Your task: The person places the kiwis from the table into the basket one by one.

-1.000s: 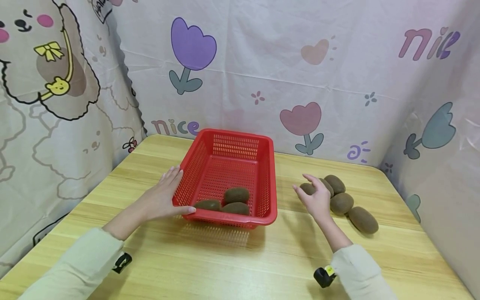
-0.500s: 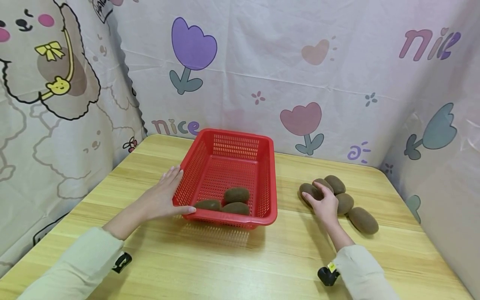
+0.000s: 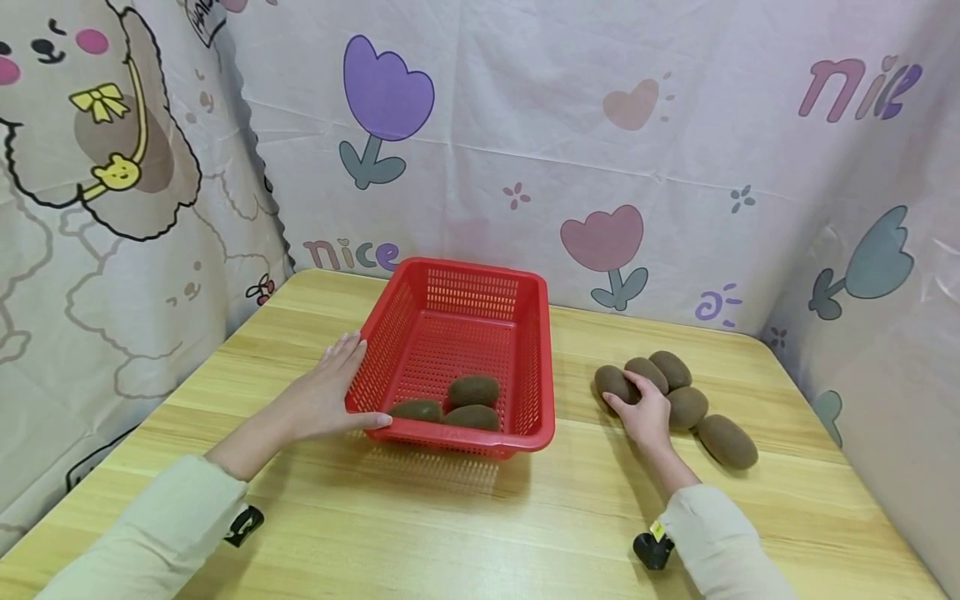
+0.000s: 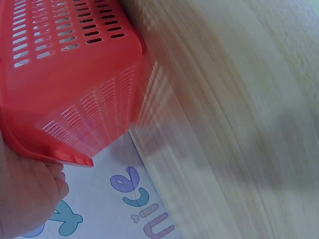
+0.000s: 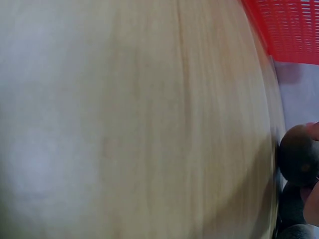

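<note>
A red plastic basket point(image 3: 450, 435) stands mid-table with several brown kiwis inside; one kiwi point(image 3: 473, 390) lies just behind the others near its front wall. My left hand point(image 3: 318, 400) rests on the basket's front left corner, fingers fairly straight along the left side and thumb on the front rim. On the right, my right hand point(image 3: 647, 413) pinches a kiwi point(image 3: 611, 382) between thumb and fingers, at the left end of a loose group. The right wrist view shows that kiwi point(image 5: 298, 155) at its right edge, with the hand partly cut off.
Beside the right hand, more kiwis lie on the wooden table point(image 3: 450, 533), among them an outermost kiwi point(image 3: 727, 442) and a rear kiwi point(image 3: 670, 369). A patterned cloth point(image 3: 487, 150) hangs behind the table and along both sides.
My right hand has come down onto the leftmost loose kiwi and now pinches it; that kiwi has shifted slightly left. The left hand and basket have stayed put.
</note>
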{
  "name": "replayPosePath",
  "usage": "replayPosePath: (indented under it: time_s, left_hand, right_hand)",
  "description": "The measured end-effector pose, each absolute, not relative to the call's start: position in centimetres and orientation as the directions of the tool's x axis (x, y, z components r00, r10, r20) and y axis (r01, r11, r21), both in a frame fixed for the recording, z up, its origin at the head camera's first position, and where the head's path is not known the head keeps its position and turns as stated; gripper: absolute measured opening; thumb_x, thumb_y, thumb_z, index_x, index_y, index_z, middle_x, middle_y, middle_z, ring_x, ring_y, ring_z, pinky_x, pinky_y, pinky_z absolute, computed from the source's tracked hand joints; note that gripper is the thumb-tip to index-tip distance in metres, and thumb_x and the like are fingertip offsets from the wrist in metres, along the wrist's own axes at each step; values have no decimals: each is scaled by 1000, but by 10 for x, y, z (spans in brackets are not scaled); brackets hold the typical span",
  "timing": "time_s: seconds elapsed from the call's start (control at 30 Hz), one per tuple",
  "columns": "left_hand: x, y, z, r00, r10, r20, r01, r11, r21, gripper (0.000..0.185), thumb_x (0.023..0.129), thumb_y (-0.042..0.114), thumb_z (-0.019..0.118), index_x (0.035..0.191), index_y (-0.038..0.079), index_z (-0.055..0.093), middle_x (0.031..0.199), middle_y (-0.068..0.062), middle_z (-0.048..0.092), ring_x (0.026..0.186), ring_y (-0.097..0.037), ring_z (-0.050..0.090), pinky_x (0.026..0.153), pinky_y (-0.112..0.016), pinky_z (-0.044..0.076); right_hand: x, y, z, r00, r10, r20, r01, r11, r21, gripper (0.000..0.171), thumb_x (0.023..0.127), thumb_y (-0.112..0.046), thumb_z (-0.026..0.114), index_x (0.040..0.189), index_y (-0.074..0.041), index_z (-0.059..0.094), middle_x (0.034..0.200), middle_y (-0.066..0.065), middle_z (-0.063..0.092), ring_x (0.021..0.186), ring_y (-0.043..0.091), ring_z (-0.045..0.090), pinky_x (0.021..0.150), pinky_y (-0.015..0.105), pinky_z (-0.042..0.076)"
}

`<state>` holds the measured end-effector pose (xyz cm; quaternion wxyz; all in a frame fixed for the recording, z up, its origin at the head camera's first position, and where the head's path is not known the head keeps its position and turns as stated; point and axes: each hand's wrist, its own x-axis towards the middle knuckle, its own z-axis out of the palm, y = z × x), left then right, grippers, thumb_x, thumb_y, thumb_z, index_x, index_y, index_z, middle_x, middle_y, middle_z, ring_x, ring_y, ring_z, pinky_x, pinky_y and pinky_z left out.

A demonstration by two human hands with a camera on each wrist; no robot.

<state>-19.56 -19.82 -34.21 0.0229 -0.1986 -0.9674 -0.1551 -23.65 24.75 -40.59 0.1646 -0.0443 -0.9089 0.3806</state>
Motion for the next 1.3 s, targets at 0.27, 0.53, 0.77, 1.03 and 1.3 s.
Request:
replayPosePath:
  time_s: [0.27, 0.53, 0.77, 1.03, 1.3]
  left_hand:
    - [-196, -198, -343, -923, 370, 102, 383, 875, 295, 116, 72, 68, 61, 144, -11, 15, 153, -26, 7, 141, -43, 9, 115, -55, 15]
    - [-195, -198, -343, -924, 370, 100, 383, 873, 303, 116, 72, 67, 62, 144, -11, 15, 153, -26, 7, 142, -43, 8, 115, -55, 15]
    - [-195, -198, -343, -923, 370, 103, 383, 873, 300, 116, 72, 67, 62, 143, -11, 15, 153, -27, 8, 141, -43, 9, 115, -55, 15]
    - [-195, -198, -343, -924, 368, 101, 381, 874, 302, 116, 72, 67, 62, 144, -11, 14, 154, -26, 6, 141, -43, 8, 115, -55, 15]
    - [-195, -198, -342, -924, 368, 100, 381, 874, 300, 116, 72, 67, 62, 144, -11, 14, 154, -26, 6, 141, -43, 9, 115, -55, 15]
  right_hand:
    - [-239, 249, -411, -946, 221, 238, -20, 692, -721, 52, 82, -14, 69, 128, 2, 51, 132, 25, 50, 124, 40, 44, 106, 49, 36]
    - [-238, 248, -408, -946, 237, 223, -2, 682, -731, 49, 81, -15, 70, 125, 1, 54, 127, 25, 54, 120, 42, 47, 102, 50, 39]
    - [-238, 250, -404, -957, 204, 206, -14, 676, -737, 49, 81, -15, 69, 125, 2, 54, 127, 24, 55, 121, 40, 47, 102, 49, 40]
    - [-236, 250, -393, -960, 180, 215, -41, 669, -742, 49, 82, -13, 69, 125, 3, 54, 128, 23, 55, 121, 36, 50, 100, 43, 43]
    - [-234, 247, -373, -963, 160, 215, -74, 611, -788, 46, 83, -8, 68, 124, 5, 54, 126, 25, 55, 112, 33, 56, 69, -4, 36]
